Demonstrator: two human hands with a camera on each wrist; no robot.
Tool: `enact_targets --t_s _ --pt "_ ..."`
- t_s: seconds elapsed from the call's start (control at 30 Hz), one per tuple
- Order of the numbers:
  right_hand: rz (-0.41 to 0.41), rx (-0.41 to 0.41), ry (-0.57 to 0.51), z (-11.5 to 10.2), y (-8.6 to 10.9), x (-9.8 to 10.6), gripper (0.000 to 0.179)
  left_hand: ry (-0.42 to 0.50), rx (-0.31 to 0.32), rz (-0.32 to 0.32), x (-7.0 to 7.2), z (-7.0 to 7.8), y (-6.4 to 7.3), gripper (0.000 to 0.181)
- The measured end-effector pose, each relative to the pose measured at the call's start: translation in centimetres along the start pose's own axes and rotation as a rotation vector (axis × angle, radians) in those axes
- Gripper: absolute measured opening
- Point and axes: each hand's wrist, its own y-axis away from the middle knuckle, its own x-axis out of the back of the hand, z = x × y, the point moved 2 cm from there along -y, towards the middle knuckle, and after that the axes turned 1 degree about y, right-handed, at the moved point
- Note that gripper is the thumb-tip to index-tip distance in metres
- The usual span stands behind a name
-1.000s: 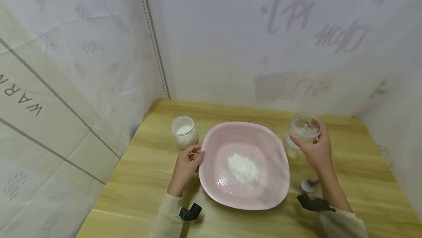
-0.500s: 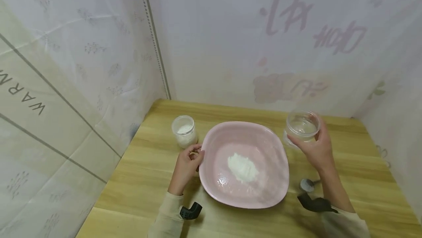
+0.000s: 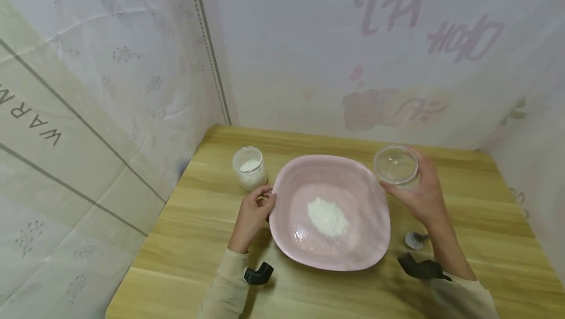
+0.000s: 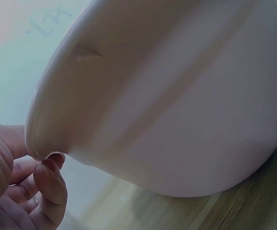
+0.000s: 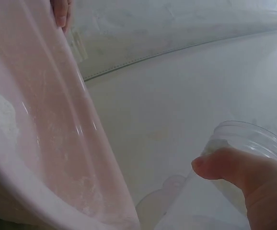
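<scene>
In the head view, a pink basin (image 3: pixel 368 233) rests on the table with a patch of white powder (image 3: pixel 327 217) on its bottom. My left hand (image 3: pixel 251 216) pinches its left rim; the left wrist view shows the thumb and curled fingers (image 4: pixel 52 189) around the lip. Beside the basin's far right corner, my right hand (image 3: pixel 425 194) grips a clear plastic jar (image 3: pixel 396 166), lidless, fingers wrapped round its side. Its threaded mouth and my thumb (image 5: pixel 215 164) show in the right wrist view. Another clear jar (image 3: pixel 250 169), partly filled with white powder, stands left of the basin.
A small measuring spoon (image 3: pixel 414 240) lies on the wooden table (image 3: pixel 176 260), right of the basin and near my right forearm. Printed cloth walls (image 3: pixel 282 54) rise behind the table and at both sides. A black wrist mount (image 3: pixel 259 275) sits on my left sleeve.
My right hand has moved the clear jar left and upward, closer to the basin's far right rim. My left hand keeps its hold on the rim. The head view has shifted slightly.
</scene>
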Motion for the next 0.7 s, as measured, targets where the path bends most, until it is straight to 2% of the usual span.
enact_targets --t_s 0.13,0.4,0.7 --pt "-0.003 0.065 0.039 -0.18 0.03 -0.33 0.104 -0.014 -0.011 -0.006 0.1 0.17 -0.04 0.032" --pt "-0.043 0.104 0.073 0.05 -0.41 -0.82 0.1 0.017 -0.015 0.008 0.2 0.15 -0.04 0.028" --pt "-0.038 0.212 0.128 0.31 -0.37 -1.03 0.095 0.023 -0.017 -0.001 0.2 -0.25 -0.23 0.028"
